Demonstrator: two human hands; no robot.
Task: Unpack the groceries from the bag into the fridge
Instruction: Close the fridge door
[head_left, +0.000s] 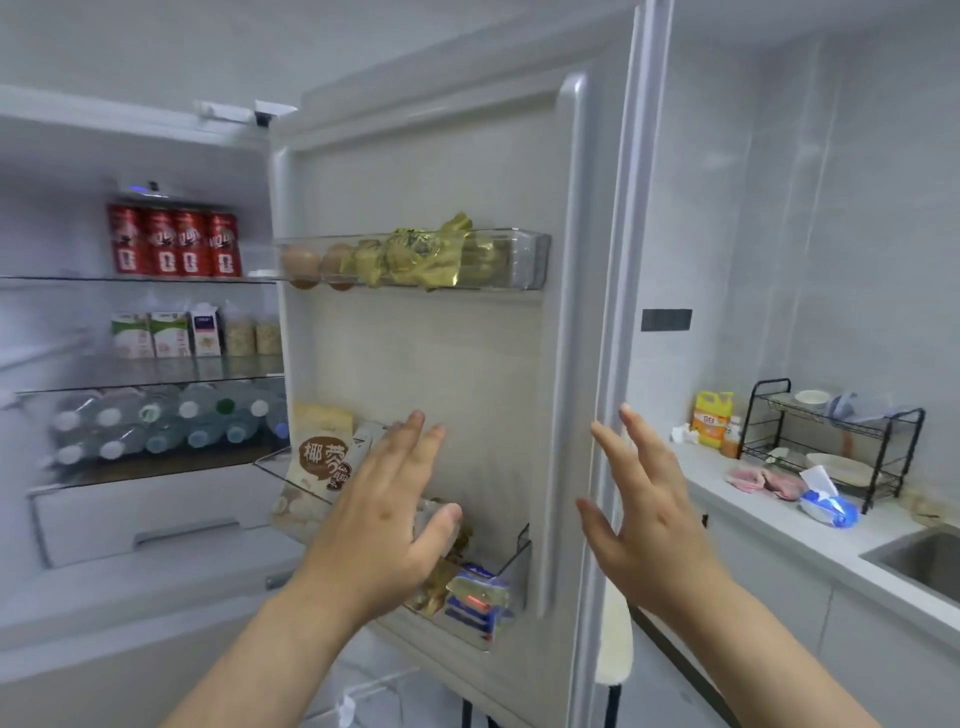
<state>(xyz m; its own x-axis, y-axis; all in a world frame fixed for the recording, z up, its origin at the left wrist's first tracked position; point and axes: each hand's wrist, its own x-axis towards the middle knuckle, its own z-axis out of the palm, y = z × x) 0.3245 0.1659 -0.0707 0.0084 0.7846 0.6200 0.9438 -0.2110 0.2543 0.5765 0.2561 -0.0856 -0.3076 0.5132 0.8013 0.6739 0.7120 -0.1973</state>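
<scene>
Fridge door (441, 364) open, groceries in
Left grip (384, 525) and right grip (649, 519) hover with fingers spread, holding nothing; beige snack bag (322, 467) and blue packets (475, 597) sit at opposite ends of the lower door bin (511, 553).

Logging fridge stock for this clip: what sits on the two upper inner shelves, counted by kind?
Red cans: 4
Cartons: 3
Clear jars: 2
Total: 9
</scene>
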